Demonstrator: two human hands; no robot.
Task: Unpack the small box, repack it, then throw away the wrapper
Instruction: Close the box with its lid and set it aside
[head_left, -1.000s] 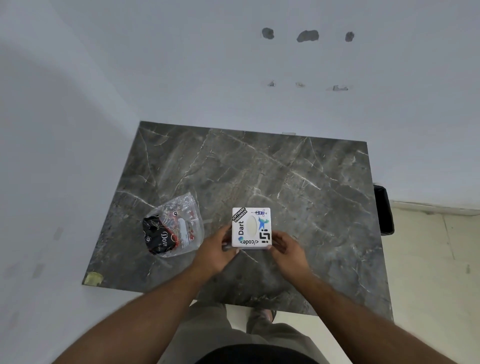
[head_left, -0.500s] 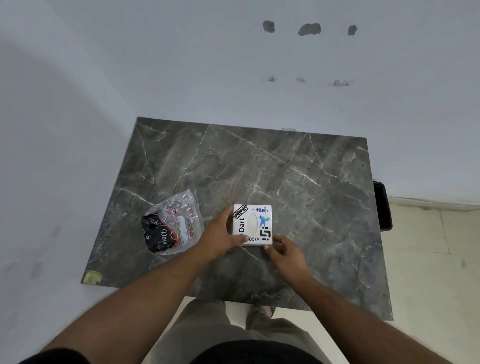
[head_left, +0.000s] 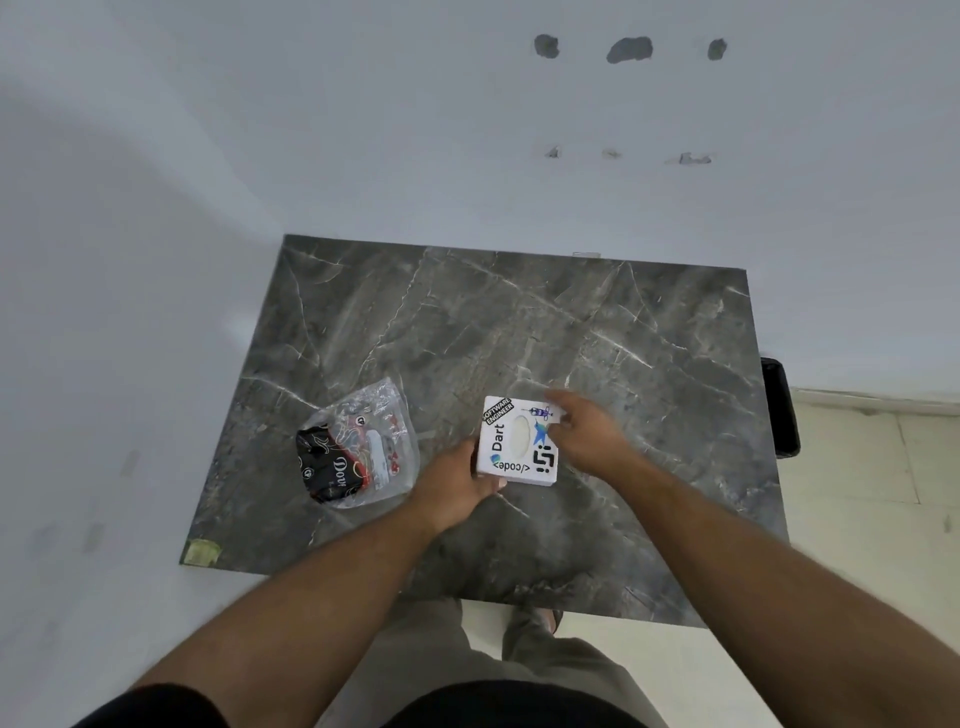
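Note:
A small white box (head_left: 511, 441) covered in stickers lies flat on the dark marble table (head_left: 519, 338), near its front middle. My left hand (head_left: 457, 483) grips the box at its near-left corner. My right hand (head_left: 584, 434) rests on the box's right side, fingers stretched toward its far-right corner. To the left of the box lies a clear plastic wrapper (head_left: 361, 447) holding a black packet and some red-and-white items.
The table stands in a corner between white walls. A black bin (head_left: 779, 405) sits on the pale tiled floor just past the table's right edge. A bit of tape (head_left: 201, 552) marks the table's near-left corner.
My right hand moved from the box's near edge up along its right side to the far-right corner. My left hand keeps its hold at the near-left corner.

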